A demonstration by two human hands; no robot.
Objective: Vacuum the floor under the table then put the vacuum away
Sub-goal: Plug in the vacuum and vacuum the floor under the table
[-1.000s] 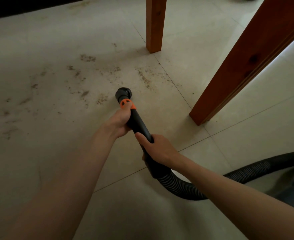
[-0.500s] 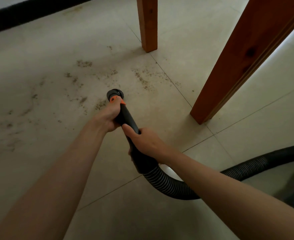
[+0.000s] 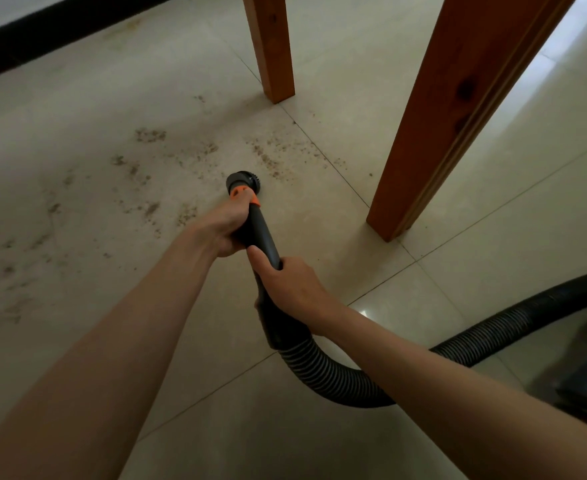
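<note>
Since 0.5 s ago the nozzle [image 3: 239, 183] is swung right, off the left dirt patch [image 3: 150, 207], tip near the floor [image 3: 77, 133].

Left hand [image 3: 224, 226] is wrapped round the stiff, light wand [image 3: 260, 233] just behind the tip. Right hand [image 3: 293, 284] is curled lower down; bendy hose [image 3: 337, 375] drags behind.

Open room lies left; table legs [image 3: 458, 109] crowd the right.

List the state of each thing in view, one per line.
Left hand: grips the wand near its orange collar.
Right hand: grips the wand lower down.
Brush head: down by the floor.
Hose: bent in a loop.
Floor: crumbs scattered.
</note>
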